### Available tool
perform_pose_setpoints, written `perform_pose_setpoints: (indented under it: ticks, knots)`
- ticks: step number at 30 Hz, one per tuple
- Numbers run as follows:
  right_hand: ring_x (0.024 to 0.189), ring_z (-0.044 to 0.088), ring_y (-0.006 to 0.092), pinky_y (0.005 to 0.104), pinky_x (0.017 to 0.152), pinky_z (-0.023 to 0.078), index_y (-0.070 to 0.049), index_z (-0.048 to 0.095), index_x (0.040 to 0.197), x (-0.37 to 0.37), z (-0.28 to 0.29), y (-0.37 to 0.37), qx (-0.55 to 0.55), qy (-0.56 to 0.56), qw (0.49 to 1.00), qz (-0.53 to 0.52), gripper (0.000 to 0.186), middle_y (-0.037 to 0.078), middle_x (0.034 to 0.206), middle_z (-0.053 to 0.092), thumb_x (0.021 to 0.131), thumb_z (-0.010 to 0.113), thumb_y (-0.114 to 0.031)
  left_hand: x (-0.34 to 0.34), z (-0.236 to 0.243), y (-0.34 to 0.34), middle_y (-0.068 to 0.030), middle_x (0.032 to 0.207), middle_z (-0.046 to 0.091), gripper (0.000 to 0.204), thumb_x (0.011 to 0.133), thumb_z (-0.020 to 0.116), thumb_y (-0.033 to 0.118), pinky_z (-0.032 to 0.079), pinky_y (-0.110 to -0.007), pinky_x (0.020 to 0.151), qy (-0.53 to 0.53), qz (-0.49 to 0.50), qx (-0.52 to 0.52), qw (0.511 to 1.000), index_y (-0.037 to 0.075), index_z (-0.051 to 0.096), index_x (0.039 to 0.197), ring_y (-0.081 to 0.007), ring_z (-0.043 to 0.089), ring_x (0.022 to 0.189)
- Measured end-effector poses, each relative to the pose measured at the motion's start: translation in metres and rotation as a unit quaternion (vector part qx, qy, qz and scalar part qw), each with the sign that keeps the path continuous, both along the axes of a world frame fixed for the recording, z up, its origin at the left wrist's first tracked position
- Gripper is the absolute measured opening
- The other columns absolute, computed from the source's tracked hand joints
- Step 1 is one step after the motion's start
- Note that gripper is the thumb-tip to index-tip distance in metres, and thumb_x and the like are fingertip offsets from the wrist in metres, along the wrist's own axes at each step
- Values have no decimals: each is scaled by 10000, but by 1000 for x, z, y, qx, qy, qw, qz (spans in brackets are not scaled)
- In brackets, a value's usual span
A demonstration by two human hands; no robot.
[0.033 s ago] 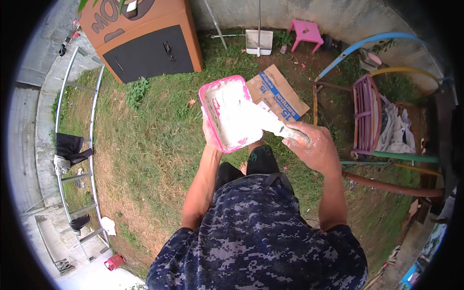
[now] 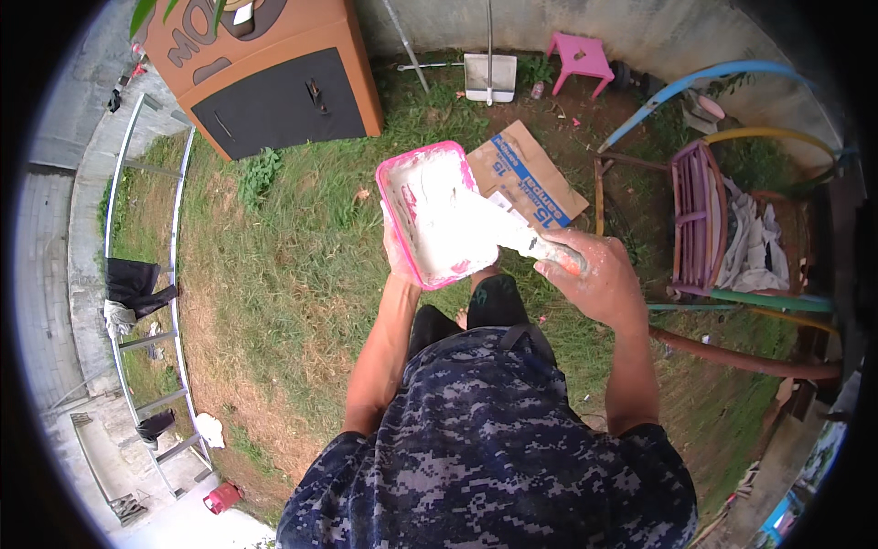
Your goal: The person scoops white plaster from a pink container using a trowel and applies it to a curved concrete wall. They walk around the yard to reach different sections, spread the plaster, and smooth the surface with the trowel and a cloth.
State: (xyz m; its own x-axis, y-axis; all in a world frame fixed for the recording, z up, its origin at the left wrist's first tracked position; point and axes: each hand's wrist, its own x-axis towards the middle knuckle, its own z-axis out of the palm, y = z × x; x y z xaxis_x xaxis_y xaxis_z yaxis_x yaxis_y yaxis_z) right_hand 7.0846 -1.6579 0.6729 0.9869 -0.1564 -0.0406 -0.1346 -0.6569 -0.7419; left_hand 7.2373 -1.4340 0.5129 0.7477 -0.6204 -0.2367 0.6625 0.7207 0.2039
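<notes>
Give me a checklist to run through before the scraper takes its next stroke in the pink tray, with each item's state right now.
1. Tray held: left hand grips the near edge of the pink tray from below. Ok.
2. Scraper held: right hand is wrapped around the handle of the scraper. Ok.
3. Blade in the tray: the wide blade lies over the white paste inside. Ok.
4. Tray level: it tilts toward the person. Not ok.
5. Ground below: grass beneath the tray, a flattened cardboard box just beyond. Ok.
6. Paste enough for a stroke: white coats the tray, but depth is unclear. Cannot tell.
</notes>
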Motion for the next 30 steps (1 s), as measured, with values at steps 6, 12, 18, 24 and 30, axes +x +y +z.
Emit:
perform_pose_setpoints:
  ticks: [6, 12, 18, 24, 30]
  knots:
    - [898, 671, 364, 390, 772, 525, -13, 666, 1083, 150, -56, -42, 52, 38, 996, -55, 373, 182, 981, 694, 799, 764, -235, 121, -24, -58, -135, 1437, 471, 813, 917, 361, 691, 428, -512, 1045, -36, -84, 46, 995, 99, 362, 1474, -332, 518, 1251]
    - [877, 670, 350, 406, 767, 526, -17, 663, 1090, 265, -119, -91, 106, 9, 988, -110, 360, 175, 967, 693, 809, 756, -223, 240, -64, -130, -130, 1430, 476, 730, 950, 354, 622, 411, -490, 1062, 52, -81, 201, 975, 103, 383, 1462, -323, 505, 1260]
    - [840, 672, 334, 396, 745, 533, -55, 667, 1109, 329, -172, -123, 151, 9, 978, -144, 367, 160, 953, 695, 806, 750, -245, 314, -100, -155, -108, 1461, 436, 742, 952, 375, 632, 357, -489, 1102, -76, -198, 239, 948, 120, 336, 1487, -293, 456, 1307]
    - [835, 678, 313, 372, 728, 538, -105, 675, 1150, 377, -207, -139, 202, 79, 964, -155, 395, 125, 972, 701, 793, 753, -256, 372, -151, -177, -113, 1454, 440, 691, 949, 451, 551, 412, -463, 1068, 68, -198, 197, 958, 101, 366, 1466, -291, 479, 1288]
    - [977, 660, 255, 407, 1000, 407, -118, 678, 1167, 436, -222, -145, 283, 146, 928, -193, 444, 106, 1091, 696, 787, 759, -333, 451, -173, -184, -112, 1436, 452, 701, 939, 465, 568, 420, -461, 1057, 110, -255, 186, 943, 101, 379, 1455, -293, 488, 1270]
